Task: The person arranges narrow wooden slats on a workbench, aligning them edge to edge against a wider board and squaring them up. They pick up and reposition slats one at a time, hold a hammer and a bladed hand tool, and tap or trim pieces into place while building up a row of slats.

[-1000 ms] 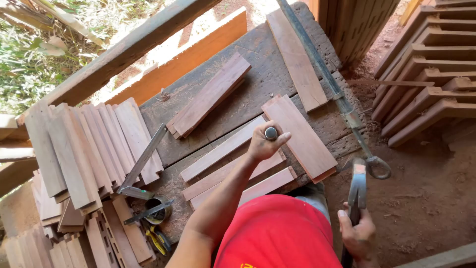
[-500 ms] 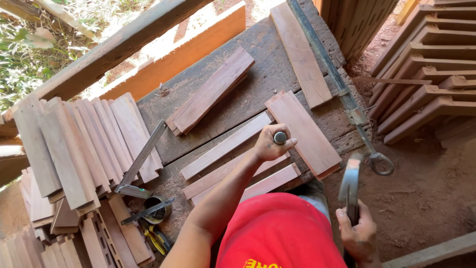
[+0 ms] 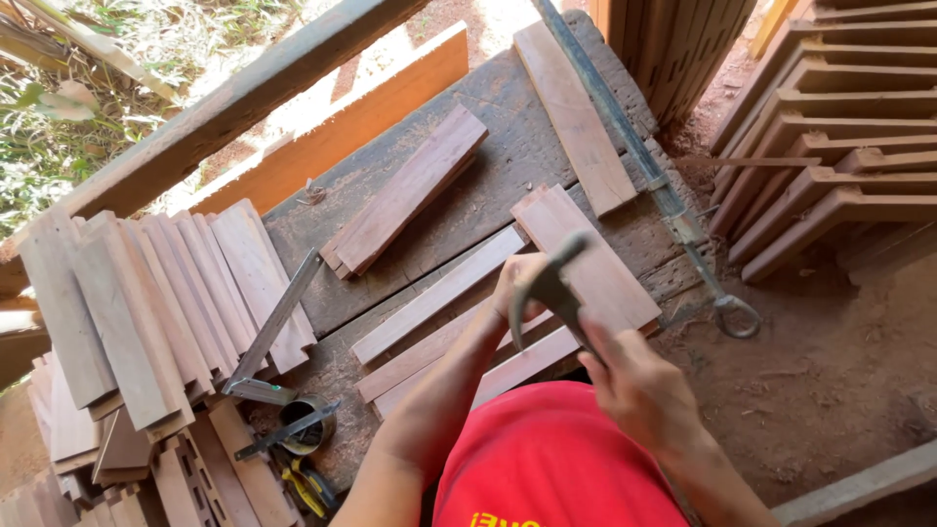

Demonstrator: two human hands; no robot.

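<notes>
Dark, worn planks make up the workbench (image 3: 468,185), set on red dirt with stacked boards to its left. At the bench's near edge the right hand (image 3: 639,385) is clamped around a claw hammer (image 3: 549,288), whose head hangs over the left hand (image 3: 517,283). That left hand presses on a slat (image 3: 439,293) beside a wider board (image 3: 595,259); whether its fingers pinch anything cannot be told.

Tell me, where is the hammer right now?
In the head view the hammer is in the right hand, its head over the left hand and the wooden slats on the bench.
</notes>
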